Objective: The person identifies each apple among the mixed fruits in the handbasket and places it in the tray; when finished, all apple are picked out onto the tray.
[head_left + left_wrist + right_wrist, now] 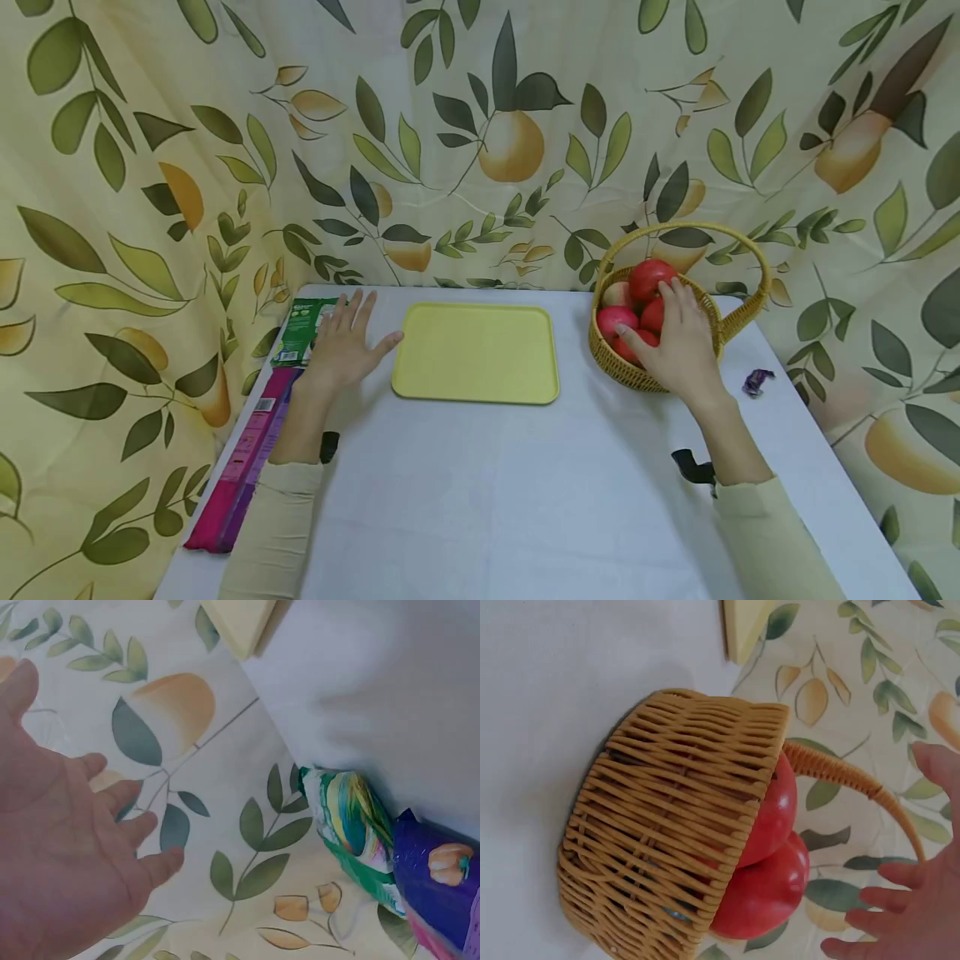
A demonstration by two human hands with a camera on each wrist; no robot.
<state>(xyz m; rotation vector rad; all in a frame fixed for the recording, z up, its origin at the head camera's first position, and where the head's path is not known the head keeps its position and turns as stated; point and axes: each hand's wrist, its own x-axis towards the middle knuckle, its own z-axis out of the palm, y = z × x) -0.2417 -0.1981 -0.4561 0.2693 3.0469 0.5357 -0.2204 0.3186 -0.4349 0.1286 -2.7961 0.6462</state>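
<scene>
My right hand (681, 346) is over a wicker basket (626, 372) at the right, with its fingers extended and thumb spread. Several round red fruits (617, 319) fill the basket, and part of them is hidden behind that hand. In the right wrist view, two glossy red fruits (761, 892) show above the rim, with the palm apart from them. At the left, my left hand (343, 350) is spread with straight fingers and holds nothing. It overlaps a green packet (292, 333) in the head view and is close to the left edge of a yellow tray (475, 354).
A long pink and purple packet (243, 458) lies along the table's left edge. To the right of the basket is a small dark purple crumpled piece (757, 382). The basket's tall handle (682, 227) arches up. Patterned cloth (480, 225) hangs behind the white table (480, 492).
</scene>
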